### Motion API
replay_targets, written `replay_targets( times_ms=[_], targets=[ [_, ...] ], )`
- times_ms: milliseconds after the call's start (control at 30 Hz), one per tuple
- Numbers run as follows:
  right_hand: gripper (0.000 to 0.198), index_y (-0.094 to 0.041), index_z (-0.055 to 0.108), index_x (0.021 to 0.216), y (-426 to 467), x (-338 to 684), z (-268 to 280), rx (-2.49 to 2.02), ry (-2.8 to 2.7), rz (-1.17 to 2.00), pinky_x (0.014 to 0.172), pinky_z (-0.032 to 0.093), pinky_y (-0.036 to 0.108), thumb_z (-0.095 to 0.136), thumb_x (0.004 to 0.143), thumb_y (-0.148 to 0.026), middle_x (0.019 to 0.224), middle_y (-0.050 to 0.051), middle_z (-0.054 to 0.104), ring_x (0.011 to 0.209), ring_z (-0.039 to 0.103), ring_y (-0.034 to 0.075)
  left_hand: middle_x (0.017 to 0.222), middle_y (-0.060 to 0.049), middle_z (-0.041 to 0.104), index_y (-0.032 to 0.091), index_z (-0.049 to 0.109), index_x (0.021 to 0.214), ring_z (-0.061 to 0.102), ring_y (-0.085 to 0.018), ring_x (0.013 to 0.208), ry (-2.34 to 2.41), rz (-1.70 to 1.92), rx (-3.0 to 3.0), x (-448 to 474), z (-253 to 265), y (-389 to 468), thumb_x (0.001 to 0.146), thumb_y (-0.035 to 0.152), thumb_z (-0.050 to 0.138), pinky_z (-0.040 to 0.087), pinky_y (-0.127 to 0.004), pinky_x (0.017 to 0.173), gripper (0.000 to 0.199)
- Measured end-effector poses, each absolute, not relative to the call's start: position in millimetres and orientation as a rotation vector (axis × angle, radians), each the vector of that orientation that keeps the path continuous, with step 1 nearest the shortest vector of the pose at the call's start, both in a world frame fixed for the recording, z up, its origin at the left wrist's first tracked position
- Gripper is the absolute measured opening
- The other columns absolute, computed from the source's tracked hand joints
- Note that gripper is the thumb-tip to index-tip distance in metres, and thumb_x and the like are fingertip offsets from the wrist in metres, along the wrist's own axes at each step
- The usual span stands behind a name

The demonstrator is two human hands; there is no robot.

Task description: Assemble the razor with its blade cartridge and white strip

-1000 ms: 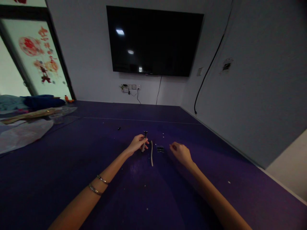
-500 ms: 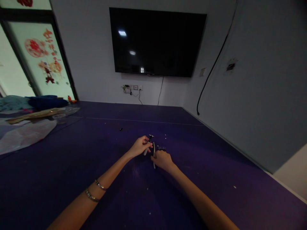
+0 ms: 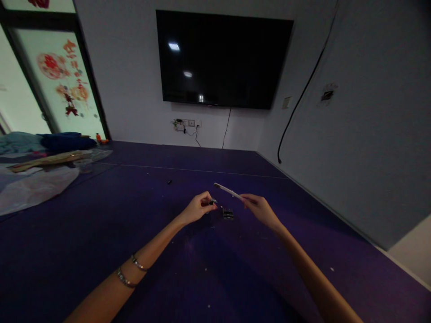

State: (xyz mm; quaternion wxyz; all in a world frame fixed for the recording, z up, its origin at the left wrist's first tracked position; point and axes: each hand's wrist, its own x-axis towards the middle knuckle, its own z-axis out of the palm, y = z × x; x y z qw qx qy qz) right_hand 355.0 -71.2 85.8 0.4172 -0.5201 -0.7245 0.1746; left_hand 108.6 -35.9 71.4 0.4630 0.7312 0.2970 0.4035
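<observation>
My left hand [image 3: 198, 209] is closed in a pinch around a small razor [image 3: 213, 202]. Its dark, shiny head pokes out past the fingertips, while most of the pale handle is hidden. My right hand [image 3: 259, 207] grips a white toothbrush [image 3: 230, 192] by one end. The brush slants up to the left, its dark bristled end lying above and just right of the razor, apart from it. Between and below the hands, a small black-and-clear case [image 3: 228, 214] rests on the purple surface.
The purple surface [image 3: 141, 242] carries scattered white specks and a small black piece [image 3: 169, 182]. Plastic sheeting [image 3: 40, 190] and folded blue cloth [image 3: 67, 141] lie at the left. A television [image 3: 222, 58] hangs on the wall, and a black cable [image 3: 299, 101] dangles at right.
My right hand has lifted and moved right, swinging the toothbrush from near upright to a slant and uncovering the case. The razor in my left hand has tilted, its head now lower.
</observation>
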Motion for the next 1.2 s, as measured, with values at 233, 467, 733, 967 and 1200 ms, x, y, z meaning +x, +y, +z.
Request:
replay_targets(
  times_ms=[233,467,733,967,1200],
  targets=[
    [0.030,-0.021,0.071,0.092,-93,364,115,-1.212,-1.807,0.615,0.082,0.046,0.032,0.057,0.076,-0.042,0.097,0.006,0.070,0.091,0.063,0.022,0.072,0.001,0.060,0.017,0.044,0.072,0.059,-0.013,0.072,0.737,1.018,1.842,110,68,-36,0.069,0.025,0.066,0.042,-0.027,0.066,0.024],
    [0.026,-0.023,0.072,0.090,-98,357,118,-1.167,-1.881,0.564,0.076,0.048,0.031,0.059,0.076,-0.040,0.090,0.005,0.070,0.085,0.064,0.021,0.071,0.001,0.060,0.017,0.046,0.071,0.058,-0.013,0.070,0.720,1.010,1.862,111,73,-42,0.069,0.023,0.066,0.042,-0.026,0.065,0.021],
    [0.026,-0.023,0.072,0.089,-96,363,116,-1.145,-1.880,0.578,0.074,0.049,0.031,0.060,0.075,-0.041,0.089,0.005,0.070,0.083,0.064,0.021,0.070,0.001,0.060,0.017,0.047,0.069,0.058,-0.014,0.070,0.745,1.028,1.876,114,78,-47,0.068,0.023,0.066,0.043,-0.028,0.066,0.020],
    [0.025,-0.023,0.072,0.090,-95,365,116,-1.147,-1.861,0.548,0.073,0.048,0.030,0.061,0.075,-0.040,0.089,0.005,0.070,0.082,0.063,0.020,0.069,0.001,0.060,0.017,0.047,0.070,0.058,-0.014,0.070,0.746,1.040,1.882,115,81,-52,0.068,0.023,0.067,0.043,-0.028,0.066,0.020],
    [0.027,-0.022,0.072,0.090,-95,368,118,-1.163,-1.833,0.540,0.073,0.049,0.030,0.061,0.074,-0.042,0.090,0.005,0.070,0.083,0.063,0.020,0.074,0.000,0.063,0.017,0.048,0.072,0.060,-0.015,0.073,0.719,1.038,1.848,116,83,-55,0.069,0.024,0.066,0.044,-0.030,0.069,0.021]
  ],
)
